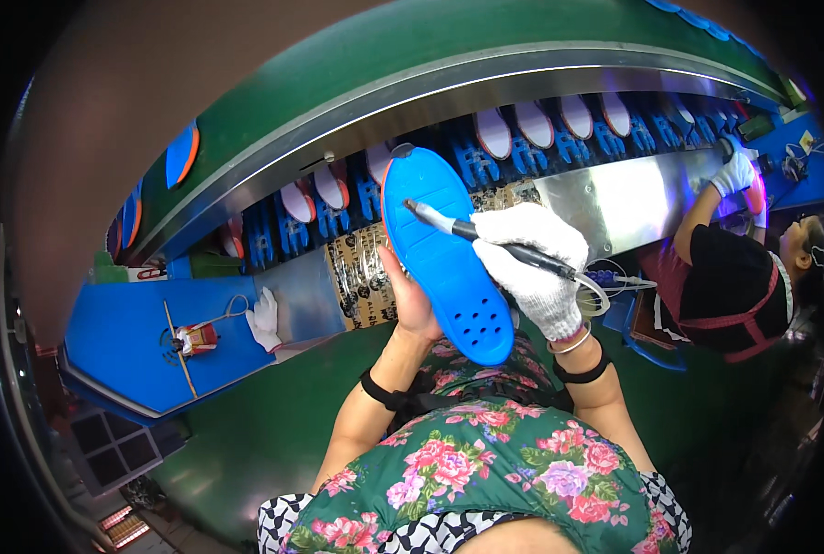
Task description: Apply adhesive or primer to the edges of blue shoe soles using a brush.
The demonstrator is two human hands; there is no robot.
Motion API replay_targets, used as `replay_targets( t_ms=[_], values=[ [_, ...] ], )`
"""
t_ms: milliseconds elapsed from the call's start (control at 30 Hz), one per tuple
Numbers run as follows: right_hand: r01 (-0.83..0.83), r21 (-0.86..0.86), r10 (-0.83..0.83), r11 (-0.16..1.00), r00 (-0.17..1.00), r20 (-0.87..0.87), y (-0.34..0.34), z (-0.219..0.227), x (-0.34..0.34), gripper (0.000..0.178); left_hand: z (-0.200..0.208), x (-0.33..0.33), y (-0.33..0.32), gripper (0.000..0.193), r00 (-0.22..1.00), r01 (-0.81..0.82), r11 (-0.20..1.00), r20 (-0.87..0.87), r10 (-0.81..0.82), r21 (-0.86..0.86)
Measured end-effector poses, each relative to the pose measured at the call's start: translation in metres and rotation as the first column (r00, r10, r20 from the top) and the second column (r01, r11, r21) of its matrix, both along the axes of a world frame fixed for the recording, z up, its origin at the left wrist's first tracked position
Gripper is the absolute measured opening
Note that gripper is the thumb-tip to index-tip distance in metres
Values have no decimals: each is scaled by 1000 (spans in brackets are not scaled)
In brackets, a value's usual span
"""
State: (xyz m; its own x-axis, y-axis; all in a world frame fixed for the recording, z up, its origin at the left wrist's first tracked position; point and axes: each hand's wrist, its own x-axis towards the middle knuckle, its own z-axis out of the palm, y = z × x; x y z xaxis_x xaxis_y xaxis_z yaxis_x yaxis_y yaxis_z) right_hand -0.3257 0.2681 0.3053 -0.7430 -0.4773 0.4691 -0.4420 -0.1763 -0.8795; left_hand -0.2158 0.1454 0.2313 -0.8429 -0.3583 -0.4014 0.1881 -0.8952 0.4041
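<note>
Green belt (523,23) far side; left hand (412,303) loosely cupping the blue insole (442,258), gloved right hand (534,251) closed round a brush (462,227)! Pressing too hard could tip the insole.

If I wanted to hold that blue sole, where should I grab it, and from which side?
Probably the left edge of the sole, near mid-length, coming from below left, as the left hand does. It is long and flat and narrows there, so an edge grip should leave the upper face free, where the right hand holds the brush.
</note>
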Motion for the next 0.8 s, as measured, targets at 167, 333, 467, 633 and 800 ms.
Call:
replay_targets(
  t_ms=[167, 333, 467, 633, 800],
  values=[
    [28, 33, -18, 999, 962, -272, -7, 5, -10, 19, -2, 1, 8, 101, 1000, 0, 982, -27, -6, -189],
    [25, 168, 63, 986, 864, -500, 9, 12, 0, 32, -18, 14, 25, 103, 998, 53, 912, 47, -37, -407],
    [-64, 208, 154, 976, 879, -451, 13, 13, 23, 32, -22, 19, 29, 104, 991, 111, 918, 107, -76, -381],
    [94, 24, -84, 995, 954, -286, 16, 0, 13, 20, -16, 17, 31, 101, 998, 44, 937, -19, -54, -348],
    [-44, 111, 91, 993, 880, -466, 23, 5, 19, 31, -21, 17, 28, 106, 997, 72, 904, 34, -64, -422]
  ],
)
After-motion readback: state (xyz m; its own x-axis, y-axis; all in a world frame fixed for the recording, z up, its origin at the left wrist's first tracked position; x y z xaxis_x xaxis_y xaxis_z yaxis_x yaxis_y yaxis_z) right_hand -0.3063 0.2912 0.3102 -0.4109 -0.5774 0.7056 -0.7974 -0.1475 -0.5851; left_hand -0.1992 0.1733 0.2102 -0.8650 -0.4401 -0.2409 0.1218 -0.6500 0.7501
